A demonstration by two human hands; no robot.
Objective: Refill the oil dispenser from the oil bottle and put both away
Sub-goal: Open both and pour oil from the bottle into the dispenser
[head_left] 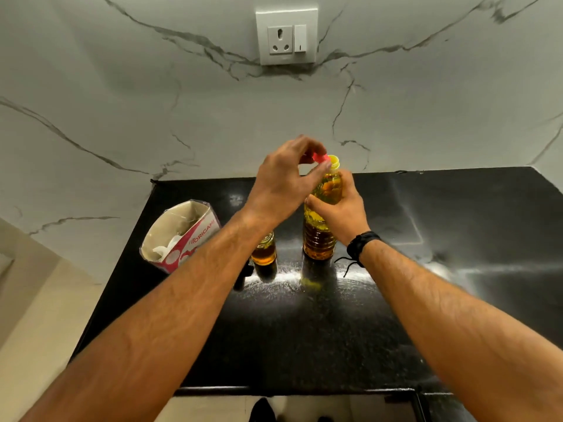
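Note:
A tall clear oil bottle (pixel 320 239) with golden oil stands upright on the black counter (pixel 304 330). Its yellow neck is open at the top. My right hand (pixel 342 208) grips the bottle around its upper body. My left hand (pixel 283 178) pinches a red cap (pixel 320 158) just beside the bottle's mouth, off the neck. The small glass oil dispenser (pixel 264 252), holding a little amber oil, stands left of the bottle, its upper part hidden behind my left forearm.
An open tissue box (pixel 179 236) in red and white lies tilted at the counter's left. A small dark object (pixel 242 277) lies by the dispenser's base. The marble wall behind carries a socket (pixel 286 36). The counter's front edge is near me.

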